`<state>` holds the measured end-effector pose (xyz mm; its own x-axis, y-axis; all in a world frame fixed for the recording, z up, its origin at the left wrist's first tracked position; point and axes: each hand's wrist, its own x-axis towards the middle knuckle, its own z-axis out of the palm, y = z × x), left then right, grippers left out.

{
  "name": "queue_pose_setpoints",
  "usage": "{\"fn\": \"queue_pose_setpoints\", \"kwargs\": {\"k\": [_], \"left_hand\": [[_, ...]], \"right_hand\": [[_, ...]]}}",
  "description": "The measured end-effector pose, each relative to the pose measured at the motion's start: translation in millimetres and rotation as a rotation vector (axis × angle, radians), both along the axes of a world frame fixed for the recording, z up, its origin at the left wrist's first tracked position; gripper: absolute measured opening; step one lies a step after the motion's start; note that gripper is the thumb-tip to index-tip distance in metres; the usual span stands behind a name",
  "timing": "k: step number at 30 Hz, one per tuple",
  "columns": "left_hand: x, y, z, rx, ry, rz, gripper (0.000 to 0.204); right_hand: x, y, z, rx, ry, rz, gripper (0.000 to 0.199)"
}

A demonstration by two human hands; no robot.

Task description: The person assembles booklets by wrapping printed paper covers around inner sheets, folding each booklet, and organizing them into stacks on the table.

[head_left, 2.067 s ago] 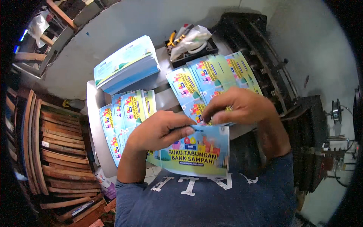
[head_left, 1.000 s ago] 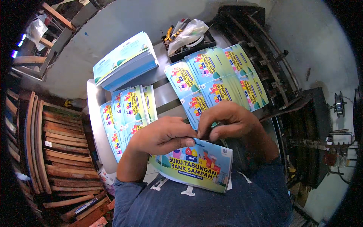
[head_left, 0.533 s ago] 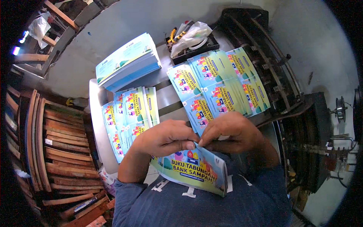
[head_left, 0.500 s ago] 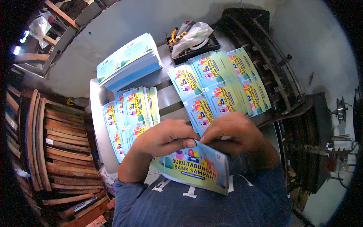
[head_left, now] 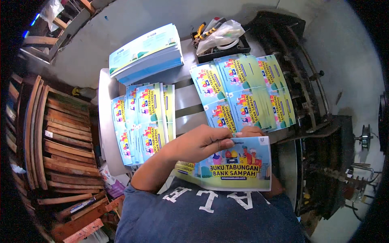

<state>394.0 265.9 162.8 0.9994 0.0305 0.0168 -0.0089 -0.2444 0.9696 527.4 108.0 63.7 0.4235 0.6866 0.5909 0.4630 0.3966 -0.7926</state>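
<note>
A printed booklet (head_left: pixel 237 180) with a blue-green cover, yellow lettering and cartoon figures hangs upright in front of my chest. My left hand (head_left: pixel 204 142) pinches its upper edge between thumb and fingers. Part of another similar cover (head_left: pixel 185 167) shows below my left wrist, at the booklet's left side. Behind the top edge, my right hand (head_left: pixel 250 131) is closed at the booklet; its palm and most of its fingers are hidden by the cover. Just beyond my hands lie overlapping printed sheets (head_left: pixel 248 107) with the same cover design.
More such sheets (head_left: pixel 149 117) lie on the table's left part, with a tall stack of booklets (head_left: pixel 146 56) behind them. A black box (head_left: pixel 223 56) holds pliers and a plastic bag. Dark machinery (head_left: pixel 298 77) stands at the right, a wooden slatted rack (head_left: pixel 69 141) at the left.
The booklet has swung up and to the right, so its cover now faces me squarely. My right hand has slipped behind it, and my view has shifted slightly.
</note>
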Motion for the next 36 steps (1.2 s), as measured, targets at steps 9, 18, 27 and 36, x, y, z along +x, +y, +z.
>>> {"fn": "queue_pose_setpoints", "kwargs": {"k": [9, 18, 27, 36], "left_hand": [[0, 3, 3, -0.027, 0.004, -0.157, 0.026], [-2, 80, -50, -0.228, -0.071, 0.933, 0.026], [49, 101, -154, -0.028, 0.206, 1.134, 0.060], [91, 79, -170, 0.393, 0.034, 1.284, 0.073]], "right_hand": [[5, -13, 18, 0.043, -0.109, -0.169, 0.016], [39, -209, -56, -1.382, -0.278, -0.164, 0.044], [29, -102, 39, -1.373, 0.052, -0.194, 0.041], [37, 28, 11, -0.798, -0.683, -0.222, 0.062]]}}
